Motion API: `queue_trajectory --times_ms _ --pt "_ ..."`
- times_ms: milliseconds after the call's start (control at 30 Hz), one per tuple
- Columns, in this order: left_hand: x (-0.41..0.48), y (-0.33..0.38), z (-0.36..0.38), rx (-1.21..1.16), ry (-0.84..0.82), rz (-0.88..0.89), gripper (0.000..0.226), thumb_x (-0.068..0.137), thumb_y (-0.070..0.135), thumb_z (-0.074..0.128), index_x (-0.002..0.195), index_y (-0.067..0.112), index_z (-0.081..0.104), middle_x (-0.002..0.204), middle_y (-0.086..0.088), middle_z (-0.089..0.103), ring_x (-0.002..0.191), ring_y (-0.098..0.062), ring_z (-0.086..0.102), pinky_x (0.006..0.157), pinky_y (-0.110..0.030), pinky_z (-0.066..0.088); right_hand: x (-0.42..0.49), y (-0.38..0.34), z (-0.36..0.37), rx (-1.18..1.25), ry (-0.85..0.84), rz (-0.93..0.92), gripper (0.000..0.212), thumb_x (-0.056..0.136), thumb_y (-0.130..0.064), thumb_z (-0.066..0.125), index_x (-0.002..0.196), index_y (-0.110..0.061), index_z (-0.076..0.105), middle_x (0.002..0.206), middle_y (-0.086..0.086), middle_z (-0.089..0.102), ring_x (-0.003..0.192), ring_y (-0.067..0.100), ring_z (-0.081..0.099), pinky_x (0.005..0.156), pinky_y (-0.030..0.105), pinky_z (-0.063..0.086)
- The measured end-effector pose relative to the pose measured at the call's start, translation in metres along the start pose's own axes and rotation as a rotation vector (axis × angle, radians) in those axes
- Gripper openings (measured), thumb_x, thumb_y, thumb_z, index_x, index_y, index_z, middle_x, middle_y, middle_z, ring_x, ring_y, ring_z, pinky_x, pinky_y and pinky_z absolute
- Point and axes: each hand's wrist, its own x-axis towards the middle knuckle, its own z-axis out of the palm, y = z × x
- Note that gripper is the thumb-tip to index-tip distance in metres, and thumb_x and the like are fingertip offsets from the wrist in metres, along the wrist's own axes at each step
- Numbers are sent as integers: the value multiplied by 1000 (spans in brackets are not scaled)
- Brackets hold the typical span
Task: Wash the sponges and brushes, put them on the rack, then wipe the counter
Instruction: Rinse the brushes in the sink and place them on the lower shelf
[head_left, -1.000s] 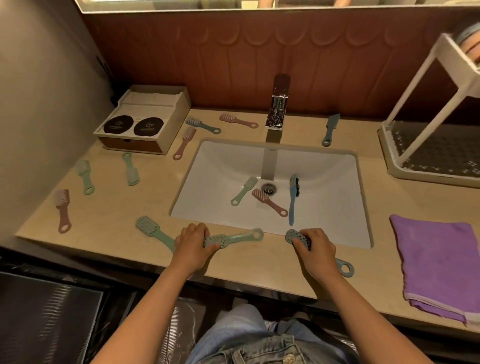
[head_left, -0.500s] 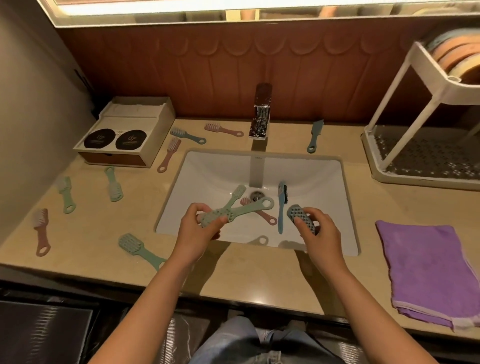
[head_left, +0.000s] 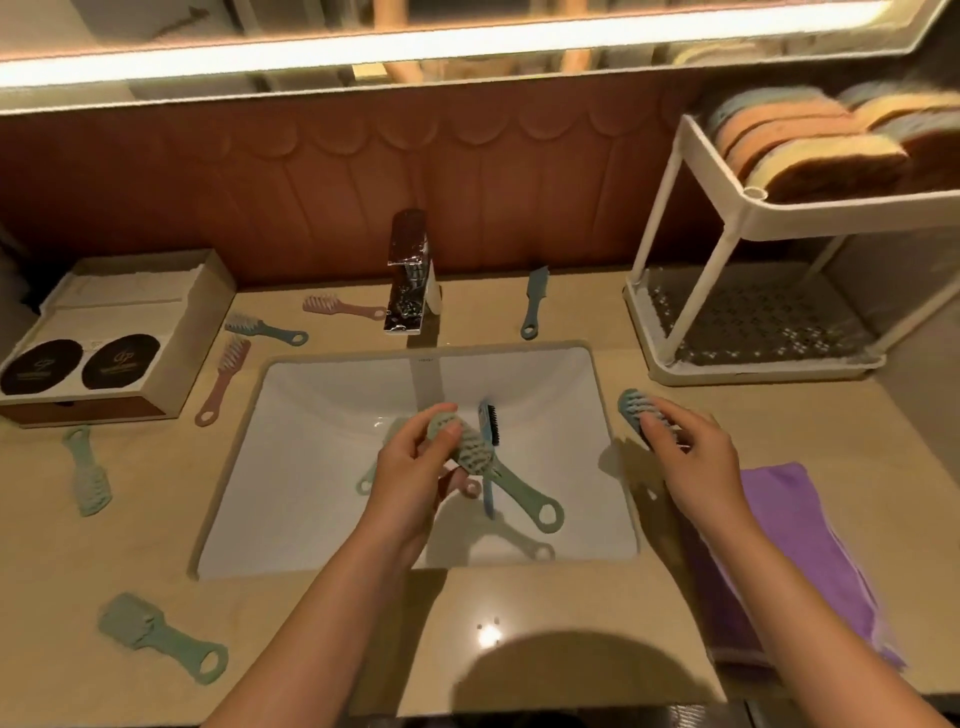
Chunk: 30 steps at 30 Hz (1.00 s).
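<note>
Loose brushes (head_left: 156, 639) lie scattered on the surface (head_left: 519, 613) around the sink (head_left: 322, 467), and the rack (head_left: 670, 208) stands at the right with sponges (head_left: 810, 140) lined along its top shelf. Over the basin, the left hand (head_left: 415, 467) grips a green brush (head_left: 519, 491) by its head. The right hand (head_left: 696, 462) holds a blue brush (head_left: 631, 408) above the sink's right rim, just beside the cloth (head_left: 810, 519).

Green brush (head_left: 498, 470): held over the sink (head_left: 311, 467), head up, looped handle slanting down-right.
Teal brush (head_left: 631, 408): held above the sink's right rim.
Blue brush (head_left: 488, 426): lying inside the sink.
Sponges (head_left: 810, 140): on the rack (head_left: 779, 208), behind-right of the sink.
</note>
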Motion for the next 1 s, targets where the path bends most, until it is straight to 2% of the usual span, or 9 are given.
queue_trajectory --times_ms 133,233,333,433,567,633,733,867,1000 --pt "25 3 36 -24 -10 -96 10 93 15 53 94 17 62 79 -4 65 71 -16 57 63 -28 39 40 16 -29 -87 90 34 29 86 -16 63 115 -12 64 112 9 62 100 19 57 86 33 47" --pt "44 -3 57 45 -4 -129 10 93 17 53 99 16 60 87 -2 65 83 -13 60 71 -26 41 69 26 -42 -199 123 38 24 83 -14 66 107 -13 65 109 8 63 96 17 55 82 31 44" --pt "63 -13 76 31 41 -188 6 91 20 56 96 19 59 93 0 65 87 -9 59 81 -30 36 102 38 -52 -316 139 40 23 82 -15 68 105 -16 66 108 6 62 100 24 58 90 46 46" --pt "78 -17 93 58 78 -180 7 90 19 58 96 16 60 91 0 65 83 -6 59 66 -22 36 133 50 -56 -438 123 21 22 83 -17 67 105 -17 67 109 7 62 104 29 57 95 46 39" --pt "84 -20 104 74 83 -143 9 90 13 59 82 15 62 82 -1 66 79 -10 60 63 -18 43 161 56 -55 -683 -9 50 25 86 -23 63 111 -25 65 113 5 64 112 26 53 97 36 29" --pt "90 -23 110 53 87 -164 10 90 13 57 83 15 63 81 -1 66 78 -10 61 59 -14 46 174 61 -54 -722 -92 69 24 87 -24 62 111 -26 64 111 4 67 112 27 55 96 36 29" --pt "92 -26 114 50 70 -199 6 91 16 57 88 16 63 82 1 67 73 -4 63 59 -20 43 186 66 -51 -772 -230 139 19 88 -28 60 106 -25 64 107 8 68 111 30 55 94 37 32" --pt "88 -30 117 50 36 -180 9 91 16 57 96 12 62 87 -3 70 65 3 66 49 -6 45 194 74 -49 -678 -336 250 5 85 -29 62 90 -30 62 105 8 67 111 30 54 95 39 38" --pt "88 -31 122 54 19 -192 10 91 18 57 98 13 62 86 -1 69 74 -4 66 57 -14 46 195 79 -53 -554 -343 274 5 85 -29 62 84 -33 64 102 3 69 108 26 56 98 41 40"
